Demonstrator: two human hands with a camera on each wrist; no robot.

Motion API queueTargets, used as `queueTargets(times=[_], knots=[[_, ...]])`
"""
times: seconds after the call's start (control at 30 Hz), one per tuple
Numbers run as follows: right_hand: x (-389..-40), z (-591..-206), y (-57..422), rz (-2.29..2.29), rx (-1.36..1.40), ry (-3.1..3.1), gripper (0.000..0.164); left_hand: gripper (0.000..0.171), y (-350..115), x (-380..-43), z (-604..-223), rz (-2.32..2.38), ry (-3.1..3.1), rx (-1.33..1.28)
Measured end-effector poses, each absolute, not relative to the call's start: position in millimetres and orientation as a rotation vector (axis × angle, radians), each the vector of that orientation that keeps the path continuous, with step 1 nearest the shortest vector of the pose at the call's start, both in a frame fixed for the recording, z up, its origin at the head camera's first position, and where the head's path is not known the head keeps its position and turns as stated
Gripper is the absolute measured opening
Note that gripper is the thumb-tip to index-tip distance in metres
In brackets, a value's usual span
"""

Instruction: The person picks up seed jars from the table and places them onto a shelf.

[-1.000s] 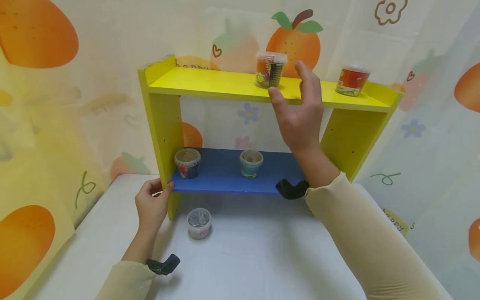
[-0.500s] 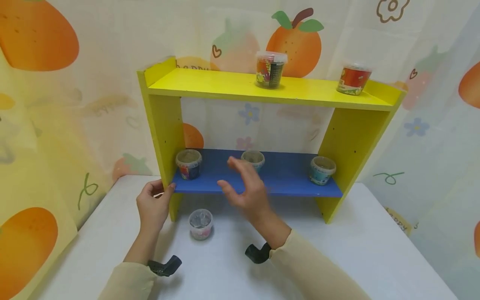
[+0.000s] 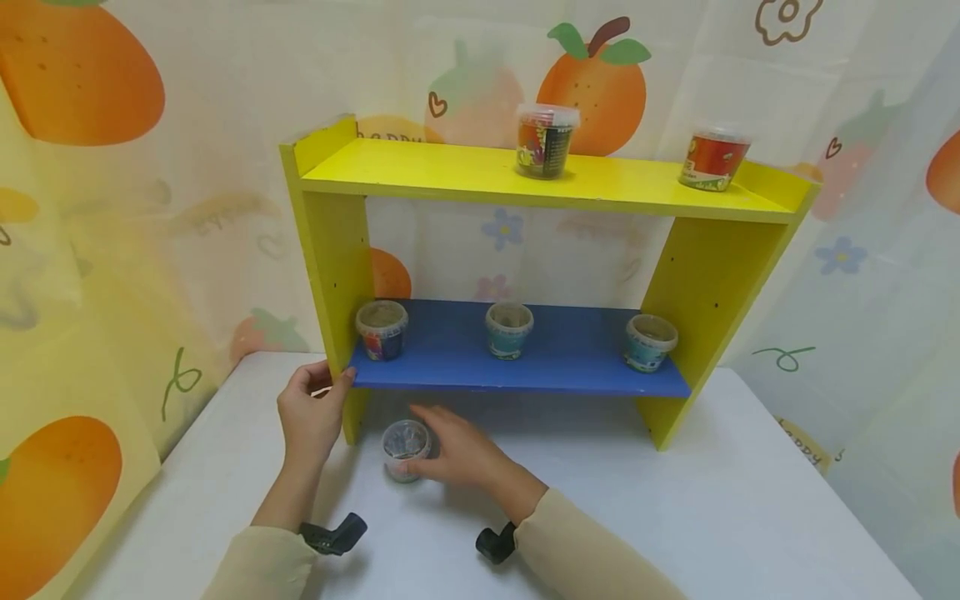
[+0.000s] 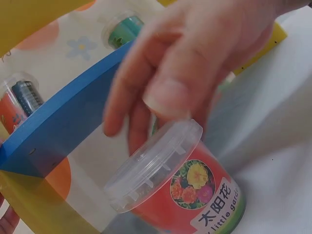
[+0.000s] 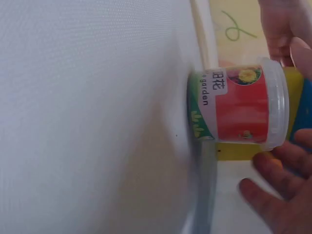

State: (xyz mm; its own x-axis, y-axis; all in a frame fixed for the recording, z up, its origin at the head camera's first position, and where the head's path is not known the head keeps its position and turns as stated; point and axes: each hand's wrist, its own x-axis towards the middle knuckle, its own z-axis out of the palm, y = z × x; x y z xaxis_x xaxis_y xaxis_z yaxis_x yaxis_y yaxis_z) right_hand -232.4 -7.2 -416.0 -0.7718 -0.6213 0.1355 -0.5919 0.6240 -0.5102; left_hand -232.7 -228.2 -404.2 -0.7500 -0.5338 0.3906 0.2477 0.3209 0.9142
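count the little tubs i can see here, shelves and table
6: two on the yellow top shelf, centre tub and right tub; three on the blue shelf, at; one on the table by the right hand.

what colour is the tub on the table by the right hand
The tub is red with a clear lid and flower label, best seen in the right wrist view.

Right hand [image 3: 457, 454] down from top shelf to tub [image 3: 405, 442]

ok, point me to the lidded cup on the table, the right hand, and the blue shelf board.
lidded cup [image 3: 405, 445], head view, on its clear lid.
right hand [image 3: 459, 455], head view, on the back of the hand.
blue shelf board [image 3: 570, 358], head view, on a bare stretch of its top.
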Motion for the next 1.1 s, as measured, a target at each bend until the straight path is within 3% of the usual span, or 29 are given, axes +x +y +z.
queueTargets(times=[0.13, 0.47, 1.1], knots=[[-233.8, -420.8, -8.4, -0.878, -0.948, 2.746, 0.086, 0.035, -227.0, -231.3, -403.5, -1.503, -1.921, 0.249], [-233.5, -432.8, -10.8, -1.141, -0.762, 2.645, 0.073, 0.033, -226.5, -233.2, -405.9, -1.491, -1.918, 0.258], [-238.4, -446.0, -15.9, -1.328, -0.622, 2.467, 0.07, 0.034, -227.4, -232.6, -405.6, -1.479, -1.944, 0.271]])
